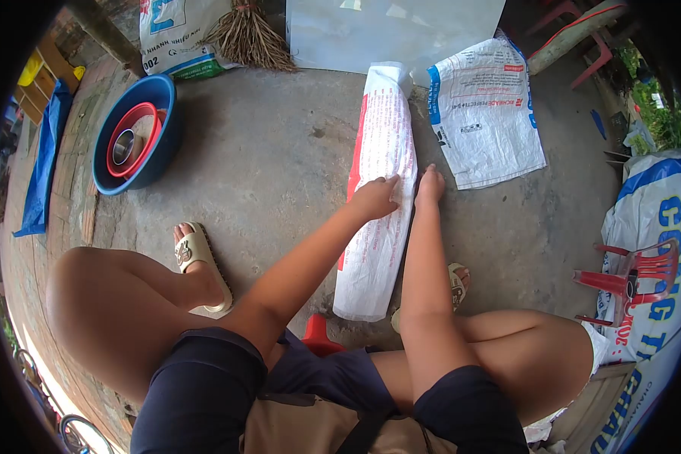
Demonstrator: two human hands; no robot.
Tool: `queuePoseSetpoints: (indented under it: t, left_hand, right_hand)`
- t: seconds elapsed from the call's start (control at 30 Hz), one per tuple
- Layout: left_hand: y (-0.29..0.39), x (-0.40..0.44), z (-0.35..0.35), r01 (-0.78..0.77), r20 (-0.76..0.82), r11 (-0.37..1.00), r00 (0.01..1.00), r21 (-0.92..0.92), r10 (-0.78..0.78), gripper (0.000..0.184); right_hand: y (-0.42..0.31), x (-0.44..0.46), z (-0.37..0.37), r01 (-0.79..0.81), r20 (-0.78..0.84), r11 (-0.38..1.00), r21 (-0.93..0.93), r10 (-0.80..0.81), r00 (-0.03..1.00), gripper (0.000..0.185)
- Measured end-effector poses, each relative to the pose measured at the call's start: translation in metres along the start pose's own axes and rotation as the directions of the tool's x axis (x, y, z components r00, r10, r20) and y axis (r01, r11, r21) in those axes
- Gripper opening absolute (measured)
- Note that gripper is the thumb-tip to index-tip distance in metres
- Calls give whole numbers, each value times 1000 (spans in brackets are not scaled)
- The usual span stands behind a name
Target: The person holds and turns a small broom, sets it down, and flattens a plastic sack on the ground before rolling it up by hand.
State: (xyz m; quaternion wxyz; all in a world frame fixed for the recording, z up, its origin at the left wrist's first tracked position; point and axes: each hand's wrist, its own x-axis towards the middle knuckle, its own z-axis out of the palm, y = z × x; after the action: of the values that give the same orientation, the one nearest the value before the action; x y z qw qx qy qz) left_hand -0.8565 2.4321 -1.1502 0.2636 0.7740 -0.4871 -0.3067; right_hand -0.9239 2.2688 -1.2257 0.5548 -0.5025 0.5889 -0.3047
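A long white sack [378, 250] with red print and a red stripe lies folded lengthwise on the concrete floor between my feet. My left hand [376, 198] rests on its middle, fingers apart and pointing to the right. At the sack's right edge is my right hand [430, 184], its fingers bent together; whether they pinch the edge is too small to tell. Just beyond my right hand, a second white sack [488, 121] with blue edges and red print lies flat, touched by neither hand.
A blue basin [172, 102] holding a red basin [156, 136] and a metal bowl stands at the upper left. A straw broom [253, 36] and a pale board [393, 34] are at the back. A red chair [651, 272] and large sacks are on the right.
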Motion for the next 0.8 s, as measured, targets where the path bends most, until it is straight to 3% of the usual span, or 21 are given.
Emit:
queuePoseSetpoints:
  t: [0.07, 0.1, 0.17, 0.2, 0.23, 0.3, 0.33, 0.37, 0.4, 0.47, 0.5, 0.53, 0.57, 0.63, 0.67, 0.7, 0.77, 0.8]
  left_hand:
    - [1, -2, 10, -102, 160, 995, 982, 11, 99, 69]
    - [-1, -1, 12, -102, 161, 995, 982, 9, 99, 69]
    - [-9, 4, 16, -273, 352, 962, 900, -1, 256, 59]
    - [-12, 12, 12, -210, 371, 978, 907, -8, 198, 48]
    - [-13, 12, 7, -48, 205, 987, 976, -150, 79, 40]
    - [-21, 16, -4, 248, 9, 882, 964, -401, -267, 39]
    - [-26, 14, -7, 246, 10, 883, 964, -399, -264, 39]
    - [-32, 11, -10, 299, -124, 864, 918, -405, -376, 45]
    - [-35, 9, -12, 347, -255, 838, 841, -420, -476, 52]
    - [-55, 11, 8, 356, -234, 800, 828, -484, -510, 62]
    - [-57, 8, 12, 364, -209, 755, 813, -545, -543, 72]
    - [-60, 4, 15, 308, -3, 577, 880, -757, -474, 89]
    - [-61, 3, 18, 307, -3, 578, 881, -757, -472, 89]
    - [-47, -4, 9, 326, 10, 496, 843, -805, -537, 95]
    - [-38, -5, 1, 362, 23, 392, 758, -846, -651, 85]
    - [-31, -6, -12, 360, 22, 393, 760, -846, -650, 85]
    - [-23, -6, -40, 269, 111, 272, 868, -924, -483, 72]
    - [-16, -4, -53, 236, 84, 244, 859, -941, -506, 59]
  right_hand:
    - [5, 0, -5, 84, 63, 958, -275, -69, 996, 44]
    - [8, -6, -6, 83, 62, 957, -276, -68, 996, 44]
    - [14, -32, 0, 243, 53, 873, -424, -244, 968, 45]
    - [8, -47, -1, 249, 53, 838, -485, -257, 965, 48]
    - [9, -53, -4, 248, 49, 839, -484, -256, 965, 48]
    - [11, -59, -9, 215, 51, 861, -462, -216, 975, 51]
    - [14, -56, -11, 185, 39, 845, -502, -192, 981, 52]
    - [21, -49, -15, 183, 36, 846, -501, -192, 981, 52]
    - [35, -34, -20, 143, 96, 905, -400, -113, 989, 49]
    - [39, -26, -24, 91, 163, 951, -296, -43, 986, 46]
    - [33, -27, -27, -79, 231, 988, -133, 109, 967, 40]
    - [28, -28, -29, -260, 322, 965, 20, 240, 916, 35]
    - [22, -29, -29, -258, 321, 966, 22, 238, 917, 35]
    - [7, -33, -22, -282, 539, 957, 64, 204, 817, 31]
    - [-2, -34, -17, -261, 551, 962, 74, 179, 815, 28]
    - [-17, -38, -13, -260, 550, 963, 75, 177, 816, 28]
    - [-55, -50, -7, -221, 581, 962, 161, 89, 809, 28]
    - [-72, -54, -2, -218, 584, 962, 165, 83, 808, 28]
